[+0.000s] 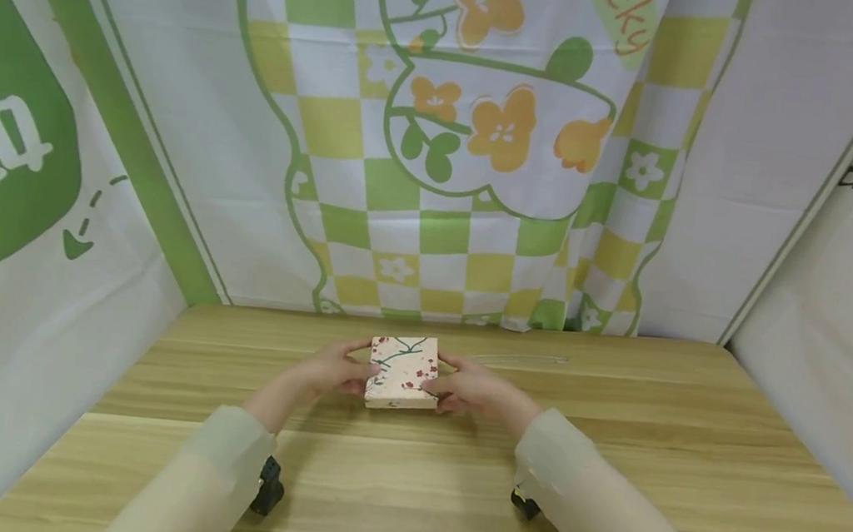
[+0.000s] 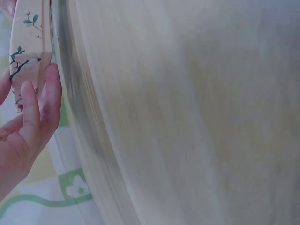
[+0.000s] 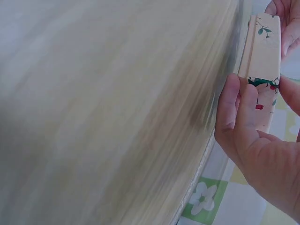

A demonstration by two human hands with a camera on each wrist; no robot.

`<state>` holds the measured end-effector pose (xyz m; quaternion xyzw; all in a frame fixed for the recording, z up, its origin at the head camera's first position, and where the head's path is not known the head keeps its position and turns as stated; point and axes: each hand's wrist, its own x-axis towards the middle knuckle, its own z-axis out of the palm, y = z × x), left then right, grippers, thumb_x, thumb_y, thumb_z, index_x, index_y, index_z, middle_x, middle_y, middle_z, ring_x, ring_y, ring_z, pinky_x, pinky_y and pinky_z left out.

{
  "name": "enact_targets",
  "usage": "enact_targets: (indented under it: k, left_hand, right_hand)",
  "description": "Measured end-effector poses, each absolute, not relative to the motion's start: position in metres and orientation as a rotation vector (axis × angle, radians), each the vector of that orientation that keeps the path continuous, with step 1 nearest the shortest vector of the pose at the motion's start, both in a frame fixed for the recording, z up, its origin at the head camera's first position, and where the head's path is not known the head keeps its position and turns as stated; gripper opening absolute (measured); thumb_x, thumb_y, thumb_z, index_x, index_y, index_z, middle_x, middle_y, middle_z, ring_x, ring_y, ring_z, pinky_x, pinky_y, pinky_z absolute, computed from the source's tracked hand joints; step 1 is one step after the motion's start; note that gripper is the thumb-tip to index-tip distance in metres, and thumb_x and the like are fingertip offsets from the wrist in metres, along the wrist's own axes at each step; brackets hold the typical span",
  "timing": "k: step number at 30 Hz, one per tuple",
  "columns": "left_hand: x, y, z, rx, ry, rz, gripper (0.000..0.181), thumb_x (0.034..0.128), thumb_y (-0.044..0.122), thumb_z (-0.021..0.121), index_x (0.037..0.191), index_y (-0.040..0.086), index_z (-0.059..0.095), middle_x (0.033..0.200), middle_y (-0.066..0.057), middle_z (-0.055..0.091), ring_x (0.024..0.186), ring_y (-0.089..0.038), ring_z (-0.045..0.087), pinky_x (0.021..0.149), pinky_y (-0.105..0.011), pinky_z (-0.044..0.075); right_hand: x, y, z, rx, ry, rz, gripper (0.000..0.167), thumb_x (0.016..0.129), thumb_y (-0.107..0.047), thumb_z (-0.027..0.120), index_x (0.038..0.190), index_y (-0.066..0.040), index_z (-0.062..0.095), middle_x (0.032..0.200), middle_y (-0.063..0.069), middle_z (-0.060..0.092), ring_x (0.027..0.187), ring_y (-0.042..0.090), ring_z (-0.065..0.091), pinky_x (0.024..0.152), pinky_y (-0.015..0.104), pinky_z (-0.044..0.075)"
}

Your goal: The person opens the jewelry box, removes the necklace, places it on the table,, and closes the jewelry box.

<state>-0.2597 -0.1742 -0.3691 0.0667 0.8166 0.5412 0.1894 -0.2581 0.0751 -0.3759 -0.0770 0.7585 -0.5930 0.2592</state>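
A small cream box [image 1: 403, 371] with red blossoms and green branches is held between both hands near the far side of the wooden table. My left hand [image 1: 331, 370] grips its left side, the thumb over the top face. On the opposite side my right hand [image 1: 473, 387] grips it, thumb at the top edge. The left wrist view shows fingertips against the side wall of the box [image 2: 32, 42]. From the right wrist, a lid seam runs along the side of the box [image 3: 263, 51]. Whether its underside touches the table cannot be told.
Behind the right hand a thin clear strip or stick [image 1: 524, 358] lies on the wooden table [image 1: 394, 481]. A patterned curtain [image 1: 428, 241] hangs along the table's back edge, and printed cloth walls stand at left and right. Small black devices are strapped under both wrists.
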Motion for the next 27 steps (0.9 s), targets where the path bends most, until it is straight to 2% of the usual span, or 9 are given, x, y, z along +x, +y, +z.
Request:
enact_targets:
  k: [4, 8, 13, 15, 17, 20, 22, 25, 27]
  left_hand:
    - [-0.261, -0.182, -0.369, 0.175, 2.284, 1.481, 0.072, 0.0992, 0.011, 0.059, 0.156, -0.003, 0.017, 0.107, -0.019, 0.069, 0.071, -0.010, 0.062, 0.069, -0.023, 0.055]
    - [-0.263, -0.183, -0.368, 0.169, 2.300, 1.443, 0.072, 0.0994, 0.011, 0.059, 0.156, -0.003, 0.016, 0.120, -0.024, 0.062, 0.073, -0.011, 0.060, 0.072, -0.024, 0.056]
    - [-0.267, -0.182, -0.365, 0.098, 2.294, 1.456, 0.071, 0.0997, 0.010, 0.058, 0.156, -0.002, 0.017, 0.110, -0.018, 0.060, 0.072, -0.011, 0.057, 0.073, -0.025, 0.056]
    - [-0.270, -0.181, -0.366, 0.072, 2.304, 1.440, 0.069, 0.1003, 0.011, 0.057, 0.156, -0.001, 0.019, 0.111, -0.018, 0.057, 0.074, -0.011, 0.057, 0.074, -0.026, 0.055]
    - [-0.273, -0.181, -0.365, 0.073, 2.327, 1.409, 0.067, 0.1007, 0.011, 0.057, 0.156, -0.001, 0.020, 0.123, -0.024, 0.054, 0.078, -0.011, 0.057, 0.076, -0.026, 0.056]
    - [-0.277, -0.179, -0.365, 0.096, 2.357, 1.370, 0.066, 0.1003, 0.010, 0.057, 0.154, -0.005, 0.022, 0.145, -0.031, 0.041, 0.087, -0.014, 0.060, 0.080, -0.027, 0.056]
    - [-0.279, -0.179, -0.365, 0.111, 2.376, 1.349, 0.066, 0.0997, 0.010, 0.058, 0.153, -0.007, 0.023, 0.151, -0.033, 0.033, 0.094, -0.018, 0.061, 0.083, -0.029, 0.057]
    - [-0.280, -0.177, -0.365, 0.125, 2.419, 1.312, 0.064, 0.0992, 0.011, 0.059, 0.150, -0.010, 0.027, 0.147, -0.034, 0.038, 0.102, -0.024, 0.063, 0.087, -0.032, 0.057]
    - [-0.277, -0.177, -0.362, 0.138, 2.523, 1.228, 0.054, 0.0987, 0.013, 0.060, 0.143, -0.010, 0.039, 0.135, -0.032, 0.050, 0.099, -0.025, 0.063, 0.084, -0.033, 0.057]
  right_hand:
    - [-0.259, 0.065, -0.377, -0.198, 2.045, -1.572, 0.082, 0.094, -0.007, 0.065, 0.157, 0.000, 0.014, 0.086, 0.007, 0.059, 0.069, 0.015, 0.058, 0.077, 0.032, 0.060]
    - [-0.261, 0.059, -0.377, -0.156, 2.053, -1.567, 0.081, 0.094, -0.005, 0.065, 0.157, 0.001, 0.014, 0.084, 0.010, 0.058, 0.067, 0.017, 0.059, 0.077, 0.034, 0.060]
    - [-0.264, 0.052, -0.378, -0.128, 2.089, -1.587, 0.076, 0.094, -0.004, 0.064, 0.155, 0.005, 0.020, 0.084, 0.009, 0.058, 0.066, 0.015, 0.058, 0.073, 0.030, 0.060]
    - [-0.264, 0.050, -0.378, -0.119, 2.112, -1.590, 0.073, 0.095, -0.005, 0.064, 0.153, 0.007, 0.023, 0.085, 0.009, 0.060, 0.065, 0.014, 0.057, 0.071, 0.029, 0.059]
    - [-0.265, 0.048, -0.379, -0.104, 2.130, -1.594, 0.071, 0.094, -0.005, 0.065, 0.152, 0.008, 0.025, 0.087, 0.011, 0.062, 0.063, 0.013, 0.057, 0.070, 0.028, 0.059]
    - [-0.266, 0.047, -0.379, -0.081, 2.156, -1.590, 0.071, 0.094, -0.005, 0.065, 0.153, 0.006, 0.026, 0.087, 0.011, 0.061, 0.063, 0.013, 0.057, 0.070, 0.028, 0.059]
    - [-0.267, 0.047, -0.379, -0.074, 2.156, -1.595, 0.071, 0.095, -0.005, 0.065, 0.153, 0.006, 0.026, 0.087, 0.010, 0.060, 0.065, 0.013, 0.057, 0.070, 0.028, 0.059]
    - [-0.267, 0.051, -0.381, -0.111, 2.174, -1.585, 0.070, 0.094, -0.004, 0.065, 0.152, 0.006, 0.027, 0.089, 0.013, 0.062, 0.067, 0.013, 0.059, 0.071, 0.028, 0.060]
    - [-0.265, 0.056, -0.381, -0.192, 2.244, -1.537, 0.068, 0.094, -0.005, 0.066, 0.151, 0.006, 0.031, 0.091, 0.015, 0.061, 0.067, 0.014, 0.060, 0.069, 0.027, 0.059]
